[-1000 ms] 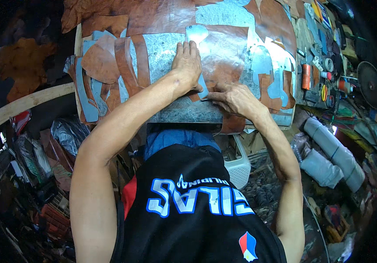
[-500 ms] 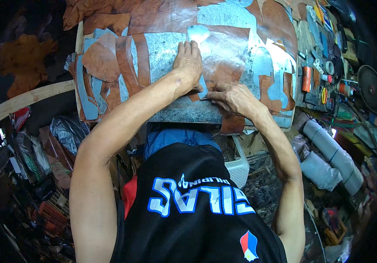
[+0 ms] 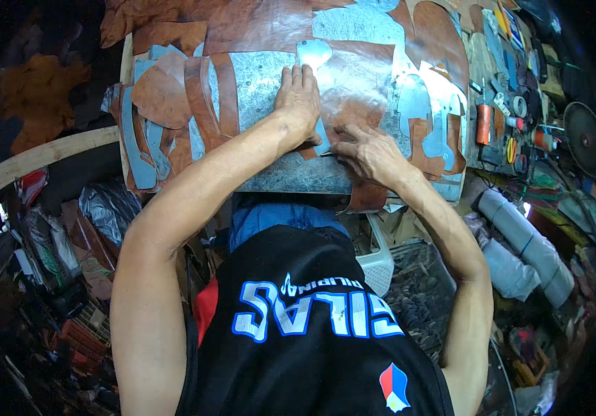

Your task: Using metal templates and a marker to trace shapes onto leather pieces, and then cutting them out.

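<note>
A flat grey-blue template, long with a rounded far end, lies along the left edge of a brown leather piece. Stretched forward with the fingers out, my left hand presses on the template and covers its middle. My right hand is at the template's near end, resting over the leather, its fingers bent and drawn together. A small dark tip shows by those fingertips; what they grip is mostly hidden. Under the leather is a worn grey work board.
Brown leather offcuts and grey templates lie to the left, with more templates at right. Beyond the right edge stand an orange cylinder, tape rolls and a round fan. A white plastic chair is below the table.
My right hand has shifted slightly right and its elbow has swung outward. My left hand stays pressed on the template.
</note>
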A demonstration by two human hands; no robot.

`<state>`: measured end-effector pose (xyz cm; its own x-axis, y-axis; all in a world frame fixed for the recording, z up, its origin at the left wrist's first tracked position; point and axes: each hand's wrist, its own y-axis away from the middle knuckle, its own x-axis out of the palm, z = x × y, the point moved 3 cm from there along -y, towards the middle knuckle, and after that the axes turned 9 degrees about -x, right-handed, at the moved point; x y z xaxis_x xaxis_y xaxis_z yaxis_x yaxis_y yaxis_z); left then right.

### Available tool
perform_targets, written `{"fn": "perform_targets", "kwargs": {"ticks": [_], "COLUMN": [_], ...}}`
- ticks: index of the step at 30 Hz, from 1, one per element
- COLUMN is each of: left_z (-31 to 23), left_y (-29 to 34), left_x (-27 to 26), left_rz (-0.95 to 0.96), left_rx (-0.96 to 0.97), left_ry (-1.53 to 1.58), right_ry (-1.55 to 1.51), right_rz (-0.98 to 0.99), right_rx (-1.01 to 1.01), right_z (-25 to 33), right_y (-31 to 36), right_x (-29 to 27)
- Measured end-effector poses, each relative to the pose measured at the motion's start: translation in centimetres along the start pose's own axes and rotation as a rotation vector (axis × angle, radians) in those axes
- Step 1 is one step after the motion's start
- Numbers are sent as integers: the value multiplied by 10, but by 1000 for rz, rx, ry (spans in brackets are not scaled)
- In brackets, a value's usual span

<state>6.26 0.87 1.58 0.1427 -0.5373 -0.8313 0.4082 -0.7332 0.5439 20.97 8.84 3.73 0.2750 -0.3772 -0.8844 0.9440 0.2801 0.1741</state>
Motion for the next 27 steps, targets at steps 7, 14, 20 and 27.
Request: {"fn": "perform_targets", "kwargs": {"ticks": [7,14,20,27], "left_z": [-2,-3,-3,4], "left_y": [-1,-1,-4,2], "left_x": [1,5,5,1], "left_rz": [0,-20,-31,-85], "left_rx": [-1,4,-2,1], "left_ry": [-33,-78,-70,54], "right_ry": [9,-7,-3,36], "right_rz": [22,152,163,161], "right_rx": [-11,61,69,123], "right_z": [-13,-22,-26,-22], "right_y": [2,0,1,-1], "right_x": [-3,-3,-5,-15]}}
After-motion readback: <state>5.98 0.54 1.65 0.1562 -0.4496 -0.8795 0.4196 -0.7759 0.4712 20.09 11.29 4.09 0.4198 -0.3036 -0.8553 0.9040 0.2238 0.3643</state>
